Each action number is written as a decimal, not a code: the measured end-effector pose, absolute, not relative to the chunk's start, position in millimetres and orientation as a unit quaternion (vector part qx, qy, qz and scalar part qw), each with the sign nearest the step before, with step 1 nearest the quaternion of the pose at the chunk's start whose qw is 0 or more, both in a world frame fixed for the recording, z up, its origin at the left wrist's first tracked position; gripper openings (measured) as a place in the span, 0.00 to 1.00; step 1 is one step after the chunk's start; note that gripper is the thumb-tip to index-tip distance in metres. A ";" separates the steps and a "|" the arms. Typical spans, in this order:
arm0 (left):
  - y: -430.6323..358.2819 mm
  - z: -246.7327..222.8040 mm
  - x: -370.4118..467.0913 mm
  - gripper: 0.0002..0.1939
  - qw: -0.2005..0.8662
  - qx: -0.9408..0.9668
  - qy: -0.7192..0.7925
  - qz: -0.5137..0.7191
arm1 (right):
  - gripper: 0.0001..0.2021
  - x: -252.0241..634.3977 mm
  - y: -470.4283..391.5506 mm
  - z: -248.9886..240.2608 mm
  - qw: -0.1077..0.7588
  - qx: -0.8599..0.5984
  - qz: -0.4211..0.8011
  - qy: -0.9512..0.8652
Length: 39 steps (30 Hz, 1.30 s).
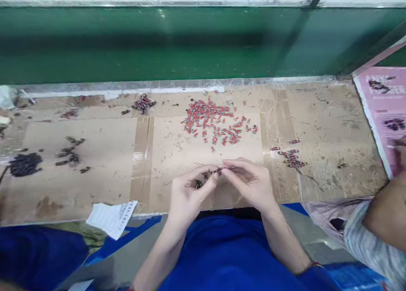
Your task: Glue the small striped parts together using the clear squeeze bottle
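Observation:
My left hand (187, 193) and my right hand (250, 181) meet over the near middle of a cardboard-covered table (95, 189). Together their fingertips pinch one small red and dark part (218, 170). My left hand also cups a few small dark pieces (199, 183) in its palm. Beyond my hands lies a spread pile of several small red parts (215, 122). A smaller row of red and dark parts (290, 155) sits to the right of my right hand.
Dark piles of small parts lie at the left (24, 164) and the far middle (142, 102). A printed paper slip (112, 217) hangs off the near edge. Another person's arm (385, 217) and a pink sheet (385, 109) are at the right. A green wall (190, 45) rises behind.

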<state>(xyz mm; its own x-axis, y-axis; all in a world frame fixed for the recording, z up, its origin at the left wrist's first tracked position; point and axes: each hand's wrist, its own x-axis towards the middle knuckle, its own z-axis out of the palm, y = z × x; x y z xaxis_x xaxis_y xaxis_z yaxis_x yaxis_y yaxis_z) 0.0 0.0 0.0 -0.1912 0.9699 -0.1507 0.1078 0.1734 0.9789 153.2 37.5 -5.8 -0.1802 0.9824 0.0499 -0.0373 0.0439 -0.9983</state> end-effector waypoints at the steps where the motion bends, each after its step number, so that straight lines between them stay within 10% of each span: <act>1: 0.6 -1.2 0.0 0.06 0.458 0.446 0.610 0.469 | 0.08 153.6 37.6 -6.1 0.468 -0.436 0.549 -0.538; 10: -0.2 -4.0 6.1 0.04 0.417 0.509 0.587 0.471 | 0.07 156.8 31.3 -17.8 0.490 -0.424 0.561 -0.515; 22: 8.7 -11.7 18.0 0.26 0.427 0.588 0.558 0.400 | 0.05 217.7 24.0 -19.2 0.474 -0.553 0.222 -0.648; 27: 13.6 -8.6 -21.4 0.17 0.303 0.568 0.646 0.411 | 0.08 245.6 27.5 -29.4 0.399 -0.645 0.059 -0.649; 33: 11.0 -27.7 -63.8 0.13 0.189 0.616 0.690 0.330 | 0.18 220.9 33.3 -35.2 0.299 -0.509 0.127 -0.797; 39: 3.4 -35.6 -66.9 0.12 0.223 0.656 0.660 0.289 | 0.08 214.3 41.7 -46.5 0.275 -0.498 0.181 -0.802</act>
<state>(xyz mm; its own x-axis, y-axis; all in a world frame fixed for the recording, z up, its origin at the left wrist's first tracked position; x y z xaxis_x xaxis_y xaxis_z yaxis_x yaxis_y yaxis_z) -66.9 3.4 -35.6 -0.0387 0.9956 0.0856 0.7373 -0.0294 0.6750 214.3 41.7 -46.5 -0.3536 0.8984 0.2605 0.6990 0.4389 -0.5645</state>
